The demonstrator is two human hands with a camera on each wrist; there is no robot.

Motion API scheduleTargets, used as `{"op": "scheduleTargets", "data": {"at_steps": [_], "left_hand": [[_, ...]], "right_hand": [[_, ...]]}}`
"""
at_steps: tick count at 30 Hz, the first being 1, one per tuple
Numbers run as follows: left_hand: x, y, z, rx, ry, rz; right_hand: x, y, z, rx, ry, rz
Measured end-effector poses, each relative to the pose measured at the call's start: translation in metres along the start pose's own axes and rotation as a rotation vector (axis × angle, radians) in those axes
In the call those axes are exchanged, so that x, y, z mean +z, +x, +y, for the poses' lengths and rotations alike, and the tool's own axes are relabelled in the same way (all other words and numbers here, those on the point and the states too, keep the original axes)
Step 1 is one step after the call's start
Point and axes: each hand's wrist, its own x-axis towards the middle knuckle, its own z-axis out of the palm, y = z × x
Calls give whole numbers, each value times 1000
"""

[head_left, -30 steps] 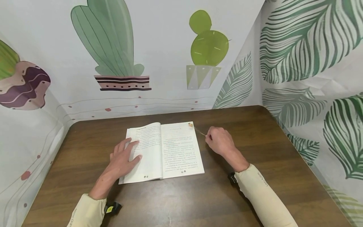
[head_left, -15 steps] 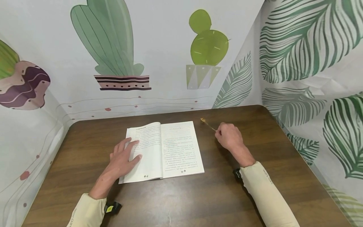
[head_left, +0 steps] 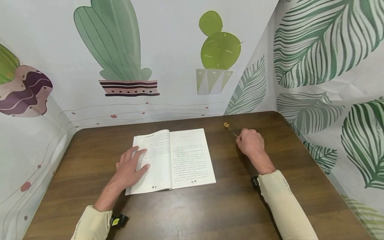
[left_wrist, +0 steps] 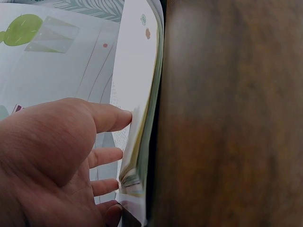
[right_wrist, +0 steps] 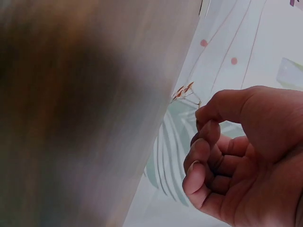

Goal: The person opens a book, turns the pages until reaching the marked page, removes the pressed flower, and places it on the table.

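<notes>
An open book (head_left: 192,156) with printed pages lies on the table. My left hand (head_left: 129,168) rests on its left page with the fingers spread; in the left wrist view the thumb and fingertips touch the page near the book's edge. Right of the book, my right hand (head_left: 251,142) pinches a dried-flower-like sprig (head_left: 227,126) by the end of its thin stem. Its small orange-gold head points away to the upper left, apart from the book. In the right wrist view the sprig (right_wrist: 183,91) sticks out past the thumb and index finger, and the other fingers are curled.
The brown wooden table (head_left: 192,213) has rounded far corners. Behind it and at both sides stand walls covered with cactus and leaf prints (head_left: 220,50). A dark strap device (head_left: 119,220) sits by the left wrist, another (head_left: 255,182) by the right.
My right hand has moved right with the sprig, drawing its head off the right page's top corner and out over the table. The left hand and book have stayed put.
</notes>
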Motion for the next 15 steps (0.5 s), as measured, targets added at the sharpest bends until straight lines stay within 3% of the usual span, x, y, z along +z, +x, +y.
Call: {"op": "scheduleTargets", "data": {"at_steps": [15], "left_hand": [[1,0,1,-15,2,-8]], "right_hand": [[-2,1,8,86,-66,-157]]}}
